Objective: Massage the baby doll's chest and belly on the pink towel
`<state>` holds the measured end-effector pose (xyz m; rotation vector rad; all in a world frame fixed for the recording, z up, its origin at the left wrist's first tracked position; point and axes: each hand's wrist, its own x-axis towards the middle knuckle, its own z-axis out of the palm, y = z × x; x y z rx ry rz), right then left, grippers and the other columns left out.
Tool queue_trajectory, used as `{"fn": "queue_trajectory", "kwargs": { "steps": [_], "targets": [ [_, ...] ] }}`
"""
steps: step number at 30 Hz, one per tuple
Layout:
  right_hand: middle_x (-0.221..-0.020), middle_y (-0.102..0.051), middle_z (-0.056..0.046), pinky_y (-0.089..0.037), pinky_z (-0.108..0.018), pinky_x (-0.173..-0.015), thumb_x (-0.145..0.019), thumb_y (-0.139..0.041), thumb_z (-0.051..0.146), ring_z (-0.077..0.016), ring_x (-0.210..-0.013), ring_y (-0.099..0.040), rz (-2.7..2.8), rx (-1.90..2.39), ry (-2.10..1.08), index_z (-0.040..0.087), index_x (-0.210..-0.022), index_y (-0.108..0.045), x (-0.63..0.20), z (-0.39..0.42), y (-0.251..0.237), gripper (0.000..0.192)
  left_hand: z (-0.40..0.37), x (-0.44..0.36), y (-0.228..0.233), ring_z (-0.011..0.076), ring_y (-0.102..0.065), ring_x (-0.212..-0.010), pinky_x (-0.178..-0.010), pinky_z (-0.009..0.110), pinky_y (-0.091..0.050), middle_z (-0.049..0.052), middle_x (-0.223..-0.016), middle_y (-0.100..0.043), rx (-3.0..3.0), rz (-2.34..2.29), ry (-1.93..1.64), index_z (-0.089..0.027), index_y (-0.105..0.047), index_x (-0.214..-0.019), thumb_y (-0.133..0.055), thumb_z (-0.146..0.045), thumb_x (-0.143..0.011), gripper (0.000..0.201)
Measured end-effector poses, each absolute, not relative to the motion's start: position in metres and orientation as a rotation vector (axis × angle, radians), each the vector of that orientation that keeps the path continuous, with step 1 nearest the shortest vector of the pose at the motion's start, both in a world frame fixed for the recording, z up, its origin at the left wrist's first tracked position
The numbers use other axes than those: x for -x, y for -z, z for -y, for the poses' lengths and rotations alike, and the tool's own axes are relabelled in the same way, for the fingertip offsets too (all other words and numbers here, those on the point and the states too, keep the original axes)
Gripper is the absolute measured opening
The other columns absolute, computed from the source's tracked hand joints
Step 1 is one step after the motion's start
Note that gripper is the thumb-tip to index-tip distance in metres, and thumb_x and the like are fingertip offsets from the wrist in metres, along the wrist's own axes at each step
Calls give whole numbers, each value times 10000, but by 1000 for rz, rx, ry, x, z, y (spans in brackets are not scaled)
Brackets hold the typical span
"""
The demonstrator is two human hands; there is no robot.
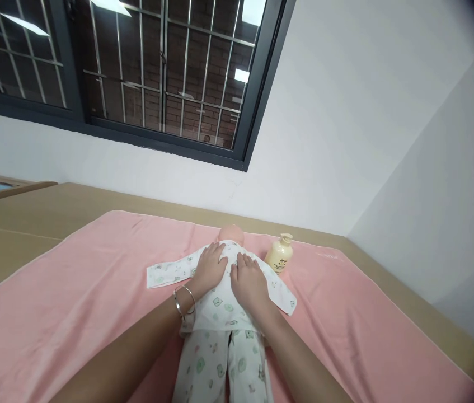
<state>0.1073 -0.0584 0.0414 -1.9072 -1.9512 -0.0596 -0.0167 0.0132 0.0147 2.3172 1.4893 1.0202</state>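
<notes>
A baby doll (231, 234) lies on a pink blanket (106, 268), its head toward the wall. It wears a white printed top (224, 305) and matching trousers (205, 364). My left hand (210, 267) rests flat on the left side of the doll's chest, fingers stretched out. On the other side of the chest lies my right hand (250, 281), its fingers also extended and laid on the cloth. Neither hand grips anything. The sleeves spread out to both sides. Just beyond the right sleeve stands a cream pump bottle (280, 253). Most of the doll's face is hidden.
The blanket covers much of a wooden surface (73, 198) that meets a white wall (304, 140). A dark-framed window (247, 151) with metal bars is above. At the far left is a wooden-edged tray or box (18, 192) with something blue inside.
</notes>
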Motion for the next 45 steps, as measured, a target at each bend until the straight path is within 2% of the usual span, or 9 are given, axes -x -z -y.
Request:
{"fn": "queue_trajectory", "kwargs": {
  "steps": [5,14,17,23,26,32,35,40,45],
  "targets": [
    [-1419,-485,-215,-225,-429,-1157,-986,-268,285,-293,-1362,-410,1965,1892,65,38,-1419,-457,-107,59,-41,533,-19,16,-9,290,-392,-1395,-1163,508,-293,150,-1455,-481,-2321,-1496,-1090,-147,-529,-1339,-388,-266,-928,450],
    [-1566,-287,-89,-98,-442,-1199,-1006,-235,487,-218,-1477,-184,1900,1761,-217,146,-1491,-357,-146,27,-28,605,16,3,-17,276,-521,-1292,-1097,454,-402,170,-1295,-619,-2465,-1590,-1127,-118,-637,-1178,-345,-233,-948,389],
    [-1551,-319,-114,-123,-457,-1186,-1007,-247,423,-250,-1462,-224,1899,1803,-162,122,-1478,-375,-140,33,-34,574,19,5,-18,281,-519,-1295,-1076,447,-432,148,-1304,-618,-2420,-1609,-1128,-139,-649,-1167,-368,-238,-941,374],
    [-1253,-612,-222,-283,-451,-1086,-952,-328,256,-313,-1212,-540,1981,1927,36,61,-1324,-540,-109,65,-57,470,6,11,-16,300,-442,-1357,-1154,484,-340,155,-1391,-548,-2369,-1543,-1138,-103,-573,-1282,-412,-263,-922,426],
    [-1300,-586,-216,-266,-443,-1106,-960,-315,253,-300,-1268,-502,2011,1892,21,70,-1341,-531,-107,67,-57,474,0,12,-9,313,-403,-1380,-1165,507,-312,159,-1421,-516,-2360,-1530,-1153,-95,-536,-1320,-403,-281,-926,455],
    [-1564,-295,-99,-142,-425,-1193,-997,-299,438,-214,-1470,-207,1980,1671,-175,143,-1482,-369,-140,35,-32,571,3,9,-2,303,-409,-1374,-1161,522,-315,135,-1410,-530,-2318,-1509,-1277,-148,-556,-1287,-431,-282,-918,412],
    [-1560,-309,-66,-122,-420,-1203,-999,-300,470,-188,-1468,-217,1991,1610,-169,183,-1480,-377,-149,30,-25,566,11,9,-6,304,-445,-1337,-1140,519,-349,133,-1369,-556,-2328,-1514,-1357,-164,-595,-1223,-440,-283,-918,362],
    [-1495,-422,-112,-217,-415,-1174,-998,-322,425,-248,-1422,-319,1873,1764,12,167,-1409,-496,-132,46,-31,515,19,12,-13,292,-545,-1176,-1042,470,-450,156,-1214,-618,-2356,-1546,-1382,-142,-620,-1171,-439,-280,-922,338],
    [-1478,-436,-145,-247,-411,-1161,-996,-296,388,-264,-1411,-338,1803,1840,-27,122,-1419,-479,-115,54,-34,532,9,12,-7,290,-482,-1293,-1123,489,-385,156,-1352,-559,-2297,-1509,-1287,-115,-553,-1279,-416,-269,-922,413]
  ]
}}
